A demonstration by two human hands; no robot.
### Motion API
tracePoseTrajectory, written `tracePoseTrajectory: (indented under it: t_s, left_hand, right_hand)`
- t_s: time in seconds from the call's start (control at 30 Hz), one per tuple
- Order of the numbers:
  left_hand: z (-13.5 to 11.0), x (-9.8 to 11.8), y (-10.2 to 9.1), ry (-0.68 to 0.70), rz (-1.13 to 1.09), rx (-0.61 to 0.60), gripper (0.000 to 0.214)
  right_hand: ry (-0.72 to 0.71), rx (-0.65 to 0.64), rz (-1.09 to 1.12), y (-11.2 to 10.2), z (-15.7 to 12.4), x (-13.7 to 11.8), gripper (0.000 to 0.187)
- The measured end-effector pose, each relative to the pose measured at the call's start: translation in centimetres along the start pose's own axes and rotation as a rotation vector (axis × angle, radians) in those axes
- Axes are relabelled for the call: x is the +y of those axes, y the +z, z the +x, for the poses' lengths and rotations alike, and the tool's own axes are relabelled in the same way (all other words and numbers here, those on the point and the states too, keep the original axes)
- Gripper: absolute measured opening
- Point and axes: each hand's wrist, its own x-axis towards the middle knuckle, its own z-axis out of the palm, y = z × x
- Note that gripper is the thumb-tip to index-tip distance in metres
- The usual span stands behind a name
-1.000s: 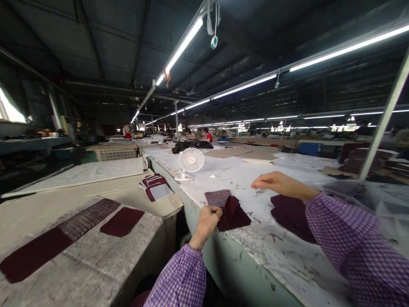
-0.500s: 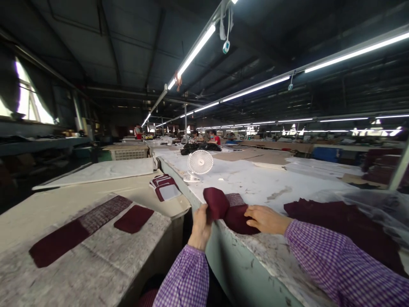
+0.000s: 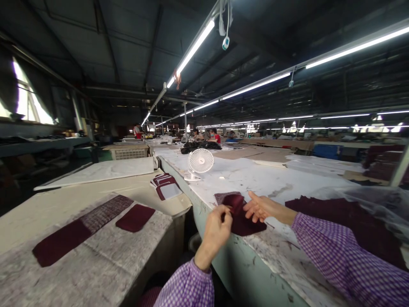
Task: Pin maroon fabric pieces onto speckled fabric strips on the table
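Note:
My left hand [image 3: 217, 226] is closed, pinching the near left edge of a dark red fabric piece [image 3: 243, 217] that lies on the white worktable [image 3: 275, 183]. My right hand [image 3: 260, 207] hovers just right of it with fingers stretched out, touching or nearly touching the fabric. Under the piece lies a paler woven patch [image 3: 223, 197]. A stack of the same dark red pieces [image 3: 348, 221] sits to the right, past my right sleeve.
A small white desk fan [image 3: 200, 162] stands further along the table. On the left bench [image 3: 96, 251] lie a long dark red strip [image 3: 79, 228], a red piece [image 3: 135, 217] and a pile of cut pieces [image 3: 165, 186]. Clear plastic [image 3: 377, 200] lies far right. People work far behind.
My left hand lowered the lifted, curled fabric back toward the table. My right hand opened and drew slightly away to the right of the piece.

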Motion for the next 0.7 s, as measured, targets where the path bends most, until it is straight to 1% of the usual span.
tracePoseTrajectory:
  t_s: [0.03, 0.07, 0.1, 0.17, 0.2, 0.23, 0.27, 0.3, 0.37, 0.4, 0.43, 0.47, 0.53, 0.57, 0.63, 0.7]
  left_hand:
    - [-0.7, 0.2, 0.9, 0.064, 0.079, -0.102, 0.011]
    - [-1.4, 0.4, 1.5, 0.105, 0.140, -0.182, 0.013]
    - [-1.9, 0.5, 2.0, 0.147, 0.193, -0.252, 0.015]
    - [-2.6, 0.7, 2.4, 0.185, 0.245, -0.348, 0.015]
    - [-2.7, 0.7, 2.3, 0.195, 0.244, -0.381, 0.015]
    - [-2.6, 0.7, 2.1, 0.197, 0.231, -0.394, 0.014]
    - [-2.3, 0.6, 1.8, 0.194, 0.215, -0.375, 0.015]
    - [-1.7, 0.4, 1.5, 0.185, 0.207, -0.330, 0.016]
    - [-0.2, -0.1, 1.1, 0.180, 0.268, -0.177, 0.022]
    - [0.7, -0.3, 1.0, 0.181, 0.335, -0.131, 0.025]
    - [1.5, -0.6, 1.1, 0.173, 0.408, -0.117, 0.030]
    - [2.4, -0.8, 1.4, 0.152, 0.471, -0.131, 0.034]
    - [3.6, -1.0, 2.1, 0.094, 0.567, -0.234, 0.036]
    - [4.0, -1.1, 2.6, 0.073, 0.607, -0.293, 0.033]
    - [4.4, -1.2, 3.7, 0.070, 0.690, -0.373, 0.023]
    - [4.4, -1.5, 4.7, 0.112, 0.765, -0.395, 0.018]
  right_hand:
    - [0.056, -0.054, 0.124, -0.1, 0.0, 0.1, 0.075]
    - [0.080, -0.094, 0.198, -0.3, -0.1, 0.3, 0.074]
    - [0.076, -0.111, 0.223, -0.4, -0.1, 0.5, 0.069]
    - [0.030, -0.090, 0.178, -0.6, -0.2, 1.2, 0.056]
    - [-0.006, -0.077, 0.144, -0.7, -0.1, 1.6, 0.055]
    - [-0.045, -0.070, 0.119, -0.8, -0.1, 1.8, 0.056]
    - [-0.085, -0.073, 0.110, -0.8, -0.1, 1.9, 0.057]
    - [-0.118, -0.089, 0.120, -0.9, -0.1, 1.9, 0.057]
    - [-0.168, -0.135, 0.165, -1.0, -0.3, 1.5, 0.057]
    - [-0.183, -0.155, 0.185, -1.0, -0.4, 1.2, 0.057]
    - [-0.192, -0.168, 0.197, -1.0, -0.5, 1.0, 0.057]
    - [-0.196, -0.172, 0.201, -1.0, -0.5, 0.9, 0.057]
    - [-0.197, -0.164, 0.177, -1.0, -0.4, 1.0, 0.056]
    - [-0.196, -0.162, 0.147, -1.0, -0.2, 1.2, 0.054]
    - [-0.202, -0.130, 0.031, -1.1, 0.3, 1.9, 0.047]
    - [-0.221, -0.045, -0.159, -1.5, 0.7, 2.7, 0.038]
